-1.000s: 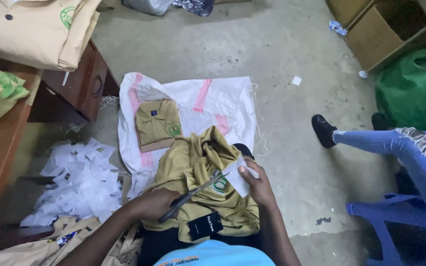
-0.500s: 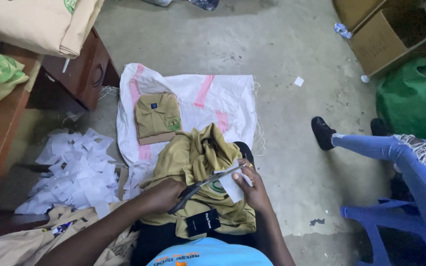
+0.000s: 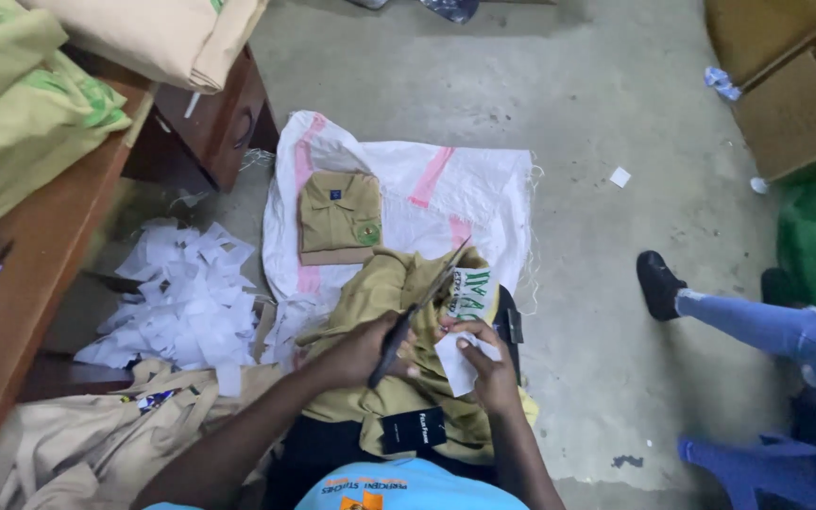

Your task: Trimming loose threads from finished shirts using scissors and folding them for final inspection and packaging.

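Left hand (image 3: 370,351) closed round the handles of dark, long-bladed metal scissors (image 3: 417,316), blades pointing up and away over the lap. Right hand (image 3: 484,364) pinching a white paper tag (image 3: 453,364) between thumb and fingers, just beside the blades, with a green-and-white embroidered badge (image 3: 469,295) on the crumpled khaki cloth shirt (image 3: 399,283) lying right above it. Shirt heaped on the lap, a black card label (image 3: 412,430) hanging at its lower edge. Real risk of nicking the khaki cloth or the badge, folds bunched close under the blades; likewise of catching the right fingertips, held so near the cutting edge. Beyond, a neatly folded khaki shirt (image 3: 339,215) on a white woven sack with pink stripes (image 3: 484,194) spread on the floor. Heap of white paper scraps (image 3: 181,297) to the left, beside the wooden bench (image 3: 44,274).
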